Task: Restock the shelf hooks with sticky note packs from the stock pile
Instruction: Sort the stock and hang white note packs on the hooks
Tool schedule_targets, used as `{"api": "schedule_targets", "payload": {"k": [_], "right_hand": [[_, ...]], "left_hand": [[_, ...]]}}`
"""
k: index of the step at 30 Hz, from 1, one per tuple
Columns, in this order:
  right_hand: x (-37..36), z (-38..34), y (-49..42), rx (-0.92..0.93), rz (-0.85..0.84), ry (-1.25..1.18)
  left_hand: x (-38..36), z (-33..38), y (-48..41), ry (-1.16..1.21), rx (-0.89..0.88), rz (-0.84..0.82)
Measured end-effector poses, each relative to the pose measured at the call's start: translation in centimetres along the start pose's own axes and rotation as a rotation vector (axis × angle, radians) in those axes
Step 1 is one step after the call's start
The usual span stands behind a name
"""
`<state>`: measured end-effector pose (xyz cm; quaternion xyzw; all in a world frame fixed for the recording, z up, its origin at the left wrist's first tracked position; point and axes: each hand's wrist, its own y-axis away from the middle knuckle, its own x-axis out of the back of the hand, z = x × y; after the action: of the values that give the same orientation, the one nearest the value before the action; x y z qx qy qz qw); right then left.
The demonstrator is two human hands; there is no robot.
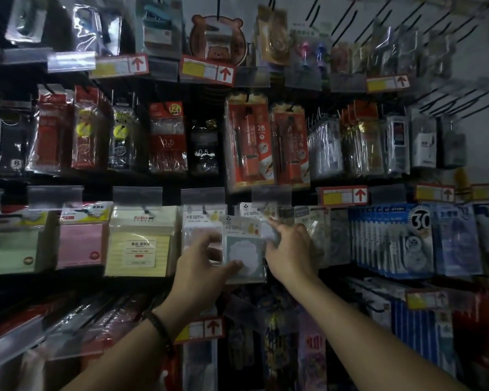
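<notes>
Gripping clear-wrapped pale blue-grey sticky note pack [244, 249] in left hand [203, 266], thumb across its front, just right of that hand. Touching pack's upper right edge with right hand [291, 255], forefinger extended; cannot tell whether gripping.

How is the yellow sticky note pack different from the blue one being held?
The yellow pack is lined and looks wider; the blue pack shows a white cloud shape. The yellow pack hangs untouched; the left hand grips the blue pack. Both sit in clear wrappers.

dim light; pale back wall [486, 66] (top right), dark shelving [96, 180].
</notes>
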<state>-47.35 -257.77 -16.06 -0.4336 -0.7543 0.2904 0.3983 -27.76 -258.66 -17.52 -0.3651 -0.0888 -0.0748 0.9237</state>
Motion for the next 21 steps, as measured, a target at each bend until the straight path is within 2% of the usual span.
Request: {"api": "schedule_targets", "payload": {"k": [2,3,6,9,13,21], "right_hand": [[0.5,-0.2,1.2,0.040,0.101,0.006],[0.7,-0.1,1.8,0.056,0.115,-0.096],[0.6,0.6,4.0,0.009,-0.028,-0.526],[1.0,1.2,5.6,0.029,-0.074,-0.667],[1.4,1.7,5.0,0.046,0.001,-0.734],[1.2,1.9,2.6,0.060,0.066,-0.718]], "left_hand": [[-0.3,0.1,-0.2,0.045,-0.003,0.003],[-0.4,0.2,-0.2,0.052,-0.008,0.004],[-1.1,0.0,-0.5,0.073,-0.020,0.003],[-1.9,-0.3,-0.7,0.080,-0.043,0.014],[-2.3,-0.2,-0.5,0.156,-0.069,-0.008],[-3.2,0.2,-1.4,-0.045,-0.246,0.077]]}}
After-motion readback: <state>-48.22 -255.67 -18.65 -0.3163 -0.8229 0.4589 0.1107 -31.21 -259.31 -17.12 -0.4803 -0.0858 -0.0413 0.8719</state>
